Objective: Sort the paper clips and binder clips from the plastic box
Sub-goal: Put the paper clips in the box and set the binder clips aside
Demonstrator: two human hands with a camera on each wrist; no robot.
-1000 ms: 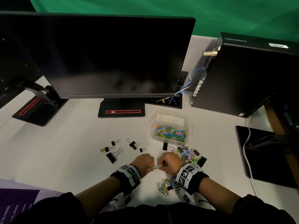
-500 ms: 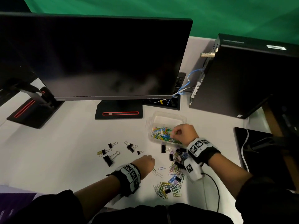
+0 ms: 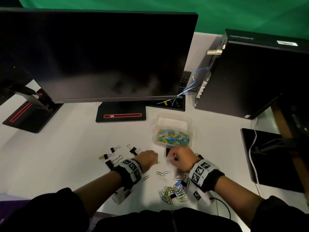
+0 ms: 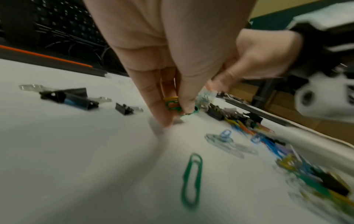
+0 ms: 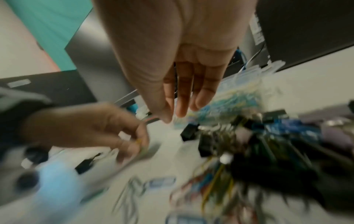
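Observation:
The clear plastic box (image 3: 172, 118) holds colourful paper clips (image 3: 172, 135) and stands just beyond my hands. My left hand (image 3: 155, 160) pinches linked green and yellow paper clips (image 4: 172, 104) between thumb and fingers, its fingertips on the table. My right hand (image 3: 172, 156) hovers close beside it, near the box's front wall; its fingers (image 5: 182, 104) hang fairly straight and hold nothing that shows. Several black binder clips (image 3: 110, 163) lie to the left. A mixed pile of clips (image 3: 177, 188) lies under my right wrist. One green paper clip (image 4: 192, 178) lies alone.
A dark monitor (image 3: 103, 54) on a black base (image 3: 121, 115) stands behind. A black computer tower (image 3: 254, 76) with cables is at the back right, a black pad (image 3: 270, 158) at the right. A black binder clip (image 3: 167, 151) sits by my right hand.
My right hand went from beside the left hand to the box and has come back next to the left hand. The left hand shifted slightly forward, still pinching clips.

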